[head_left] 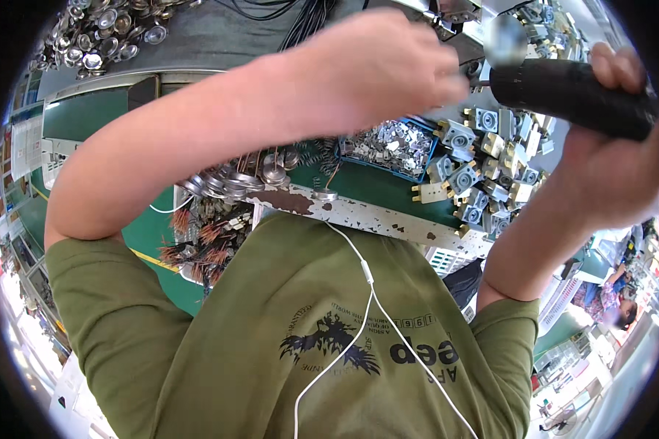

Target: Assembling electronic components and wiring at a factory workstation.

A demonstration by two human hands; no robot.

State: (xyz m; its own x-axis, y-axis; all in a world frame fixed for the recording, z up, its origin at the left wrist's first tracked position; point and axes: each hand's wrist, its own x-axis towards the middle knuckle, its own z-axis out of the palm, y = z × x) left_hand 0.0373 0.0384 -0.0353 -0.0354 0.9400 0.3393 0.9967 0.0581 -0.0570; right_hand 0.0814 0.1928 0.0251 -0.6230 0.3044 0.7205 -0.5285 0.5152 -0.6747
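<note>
My right hand [611, 168] grips a black power screwdriver [545, 91] at the right, its tip pointing left. Close to that tip, my left hand [399, 69] has its fingers curled together; whatever they hold is hidden behind them. Just beyond the tool's front end is a round, pale, blurred object [505, 40] whose kind I cannot make out. Below the screwdriver lies a heap of grey square blocks with brass-coloured terminals [461, 179]. Under my left wrist sits a blue tray [382, 171] full of small silvery metal pieces [399, 143].
Round metal discs [231, 183] and loose springs [318, 155] lie beneath my left forearm. Shiny metal cups [102, 40] are piled at the far left, black cables [307, 25] beside them. Wires with copper ends [209, 241] fill a container below the chipped table edge [373, 219]. Another person [608, 304] is at right.
</note>
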